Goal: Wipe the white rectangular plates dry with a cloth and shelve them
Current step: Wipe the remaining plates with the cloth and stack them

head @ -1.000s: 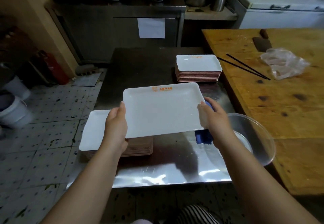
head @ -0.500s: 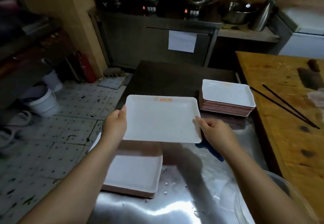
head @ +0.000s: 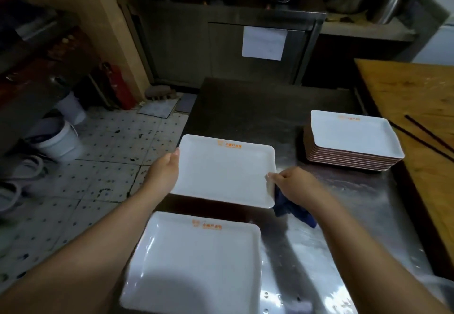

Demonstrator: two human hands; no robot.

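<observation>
Plate is held level over the steel table, one hand per short edge. Left hand curls round the left rim, thumb up on the lip. Right hand pinches the right rim near the front corner, with the blue cloth bunched under the same fingers so it travels with the plate and stays ready to wipe.

Two-hand grip makes sense: wide, shallow, glossy plate, easy to tip if held by one edge.

Near stack sits right below the person, top plate face up, probably the unwiped pile, since droplets show on the steel beside it. Far stack sits at the table's right side against the wooden counter, likely the done pile. Held plate hangs between the two, well clear of both.

Can't see:
- underside of the held plate, or the fingers beneath it
- how many plates are in the near stack; its front edge is cut off by the left arm and the frame
- any shelf to put them on
- whether the held plate is dry: surface reads uniform white, too washed out to tell
- black chopsticks on the counter run out of frame
</observation>
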